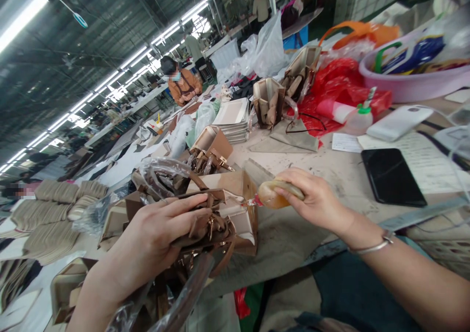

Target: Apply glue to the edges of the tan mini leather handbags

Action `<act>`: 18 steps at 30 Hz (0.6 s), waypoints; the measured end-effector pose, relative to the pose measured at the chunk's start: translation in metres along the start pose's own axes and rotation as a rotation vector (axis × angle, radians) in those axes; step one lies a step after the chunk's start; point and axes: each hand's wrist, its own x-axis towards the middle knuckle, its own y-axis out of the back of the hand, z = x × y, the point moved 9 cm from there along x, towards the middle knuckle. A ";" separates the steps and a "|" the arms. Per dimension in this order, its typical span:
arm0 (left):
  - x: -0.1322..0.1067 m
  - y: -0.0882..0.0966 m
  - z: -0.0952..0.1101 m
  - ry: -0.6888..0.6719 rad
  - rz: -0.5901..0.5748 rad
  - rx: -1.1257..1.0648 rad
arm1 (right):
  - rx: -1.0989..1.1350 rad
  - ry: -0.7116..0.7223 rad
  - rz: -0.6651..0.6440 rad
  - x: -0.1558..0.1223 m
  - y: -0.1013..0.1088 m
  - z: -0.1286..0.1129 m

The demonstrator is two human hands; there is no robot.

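My left hand (pixel 157 234) is closed on a small brown handbag (pixel 223 219), its fingers over the straps and gold-coloured fittings. The bag lies tilted with its pale lining facing right. In my right hand (pixel 312 200) is a yellowish, translucent squeeze bottle (pixel 277 195), thumb and fingers wrapped round it. Its reddish tip points left and meets the edge of the bag's lining; whether anything flows out cannot be made out. A plastic-wrapped handle (pixel 194 293) hangs below my left hand.
More brown bags (pixel 270 102) stand at the back beside a stack of pale panels (pixel 235 119). A black phone (pixel 392 177) and a white power bank (pixel 400 122) lie at right, near a lilac basin (pixel 404 84). Stacked beige pieces (pixel 51 214) are at left. A co-worker (pixel 181 82) sits further off.
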 end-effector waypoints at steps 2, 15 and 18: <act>0.001 0.001 0.000 0.001 0.017 -0.016 | -0.004 0.025 0.002 0.002 -0.002 0.000; 0.001 0.003 0.001 0.078 0.037 -0.066 | 0.053 -0.095 0.046 -0.006 0.004 0.021; -0.001 0.002 0.003 0.100 0.021 -0.040 | 0.052 -0.034 0.054 -0.013 0.007 0.011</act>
